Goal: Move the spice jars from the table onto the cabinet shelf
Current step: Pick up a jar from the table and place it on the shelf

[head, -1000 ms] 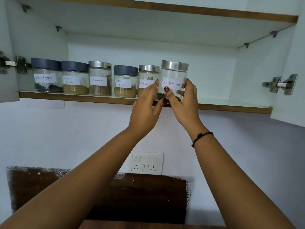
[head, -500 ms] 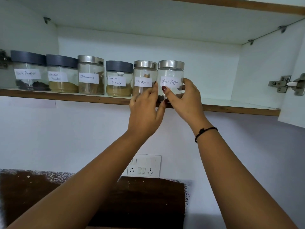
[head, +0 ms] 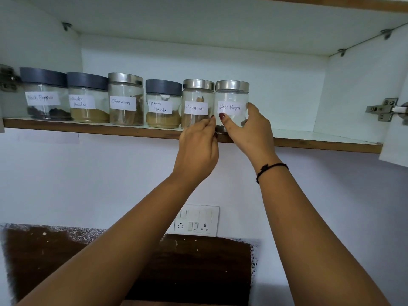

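Several labelled spice jars stand in a row on the cabinet shelf (head: 88,129). The rightmost is a steel-lidded Black Pepper jar (head: 231,100), standing on the shelf beside a steel-lidded Cinnamon jar (head: 197,100). My right hand (head: 247,133) grips the Black Pepper jar low down, thumb on its front and fingers round its right side. My left hand (head: 198,149) has its fingertips at the base of the Cinnamon jar, beside the Black Pepper jar's lower left; whether they pinch anything is hidden. Further left stand the Garam Masala jar (head: 163,104), another Cinnamon jar (head: 125,100), a Coriander Powder jar (head: 88,100) and another Black Pepper jar (head: 44,96).
The shelf runs on bare to the right of the jars (head: 320,138). An open cabinet door with a hinge (head: 386,109) hangs at the right edge. A switch and socket plate (head: 196,220) sits on the wall below, above a dark panel (head: 176,268).
The Black Pepper jar has been slid closer to the Cinnamon jar and stands on the shelf. My left hand's fingers have dropped lower and curled. The camera has tilted up and moved closer.
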Demonstrator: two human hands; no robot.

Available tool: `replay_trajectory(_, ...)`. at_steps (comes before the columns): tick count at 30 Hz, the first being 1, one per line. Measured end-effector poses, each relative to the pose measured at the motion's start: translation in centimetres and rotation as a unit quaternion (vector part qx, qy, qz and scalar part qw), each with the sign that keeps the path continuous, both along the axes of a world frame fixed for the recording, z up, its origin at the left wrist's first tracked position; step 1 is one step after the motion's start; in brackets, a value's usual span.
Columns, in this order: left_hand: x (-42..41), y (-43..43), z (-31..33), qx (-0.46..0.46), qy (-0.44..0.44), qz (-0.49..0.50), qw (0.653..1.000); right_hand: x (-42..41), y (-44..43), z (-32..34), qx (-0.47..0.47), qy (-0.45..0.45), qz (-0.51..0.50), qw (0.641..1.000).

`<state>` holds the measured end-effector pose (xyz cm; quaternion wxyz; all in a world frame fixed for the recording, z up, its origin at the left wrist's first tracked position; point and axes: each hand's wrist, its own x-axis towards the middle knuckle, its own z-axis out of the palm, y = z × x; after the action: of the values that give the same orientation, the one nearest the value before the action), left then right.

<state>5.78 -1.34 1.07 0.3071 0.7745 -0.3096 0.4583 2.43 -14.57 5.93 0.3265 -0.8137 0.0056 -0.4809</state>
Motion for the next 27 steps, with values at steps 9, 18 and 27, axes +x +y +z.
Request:
replay_trajectory(9,0.0,0.2,0.5,0.02,0.0,0.012,1.0,0.4,0.0,0.4,-0.026,0.035,-0.066,0.997)
replay_trajectory(18,-0.6,0.5,0.6,0.006,0.011,-0.018,1.0,-0.6,0.9,-0.2,-0.041,0.009,-0.127,0.991)
replay_trajectory(27,-1.4,0.8,0.6,-0.053,0.028,-0.103,0.993,-2.0,0.7,-0.5,-0.1,-0.01,-0.139,0.985)
